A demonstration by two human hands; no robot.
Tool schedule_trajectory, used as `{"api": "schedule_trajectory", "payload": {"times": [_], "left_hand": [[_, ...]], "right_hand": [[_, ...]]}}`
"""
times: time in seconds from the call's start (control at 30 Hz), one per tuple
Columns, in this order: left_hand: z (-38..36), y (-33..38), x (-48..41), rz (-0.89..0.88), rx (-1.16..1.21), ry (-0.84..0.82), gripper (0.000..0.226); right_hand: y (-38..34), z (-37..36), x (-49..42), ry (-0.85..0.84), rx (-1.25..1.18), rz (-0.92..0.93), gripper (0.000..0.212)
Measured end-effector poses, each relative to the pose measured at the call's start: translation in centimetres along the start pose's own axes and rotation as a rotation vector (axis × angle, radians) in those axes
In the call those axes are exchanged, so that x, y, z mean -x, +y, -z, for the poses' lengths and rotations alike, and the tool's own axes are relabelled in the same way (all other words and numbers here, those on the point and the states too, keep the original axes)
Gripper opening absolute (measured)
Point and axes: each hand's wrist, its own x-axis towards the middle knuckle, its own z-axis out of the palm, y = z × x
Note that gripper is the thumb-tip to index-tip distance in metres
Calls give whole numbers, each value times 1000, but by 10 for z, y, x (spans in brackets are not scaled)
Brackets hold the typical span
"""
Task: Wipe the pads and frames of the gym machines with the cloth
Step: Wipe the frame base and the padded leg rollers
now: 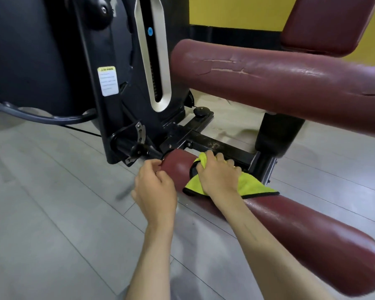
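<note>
Grey plank floor (52, 202), yellow wall (225, 9) behind. Yellow-green cloth (256, 187) draped over lower maroon roller pad (312, 234), clutched and pressed down by right hand (218, 176); left hand (155, 187) curled round pad's end beside black frame (232, 149).

The left hand (155, 187) and right hand (218, 174) are bare. The left arm (155, 256) and right arm (268, 245) are bare too.

print on warning label (107, 81) too small to read, upper roller pad (268, 83) cut off at right edge, back pad (325, 22) cropped at top, cloth (256, 187) partly hidden under right hand (217, 176), fingertips of left hand (156, 189) out of sight against lower roller pad (178, 169)
</note>
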Motion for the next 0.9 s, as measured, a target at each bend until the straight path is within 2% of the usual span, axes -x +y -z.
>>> {"api": "schedule_trajectory", "payload": {"times": [0.07,0.17,0.33,0.43,0.57,0.7,0.8,0.9], "left_hand": [[3,6,5,23,-50,72,33],[5,3,8,3,-75,62,34],[-2,-10,3,-22,-122,-27,32],[-10,-5,7,-52,-136,-79,30],[-7,-6,8,-117,-199,-74,28],[-3,-13,6,-103,-200,-75,27],[-7,-7,10,-118,-196,-85,26],[-11,-4,13,-135,-192,-110,26]], "right_hand": [[-29,-9,-20,-41,-45,20,49],[-54,-17,-43,-87,-102,93,48],[-40,-18,-61,-172,-154,190,50],[-35,-16,-66,-213,-184,286,45],[-27,-11,-69,-255,-239,417,46],[-12,-10,-52,-164,-254,464,43],[7,-7,-26,-17,-232,389,36],[32,3,-2,54,-169,327,35]]}}
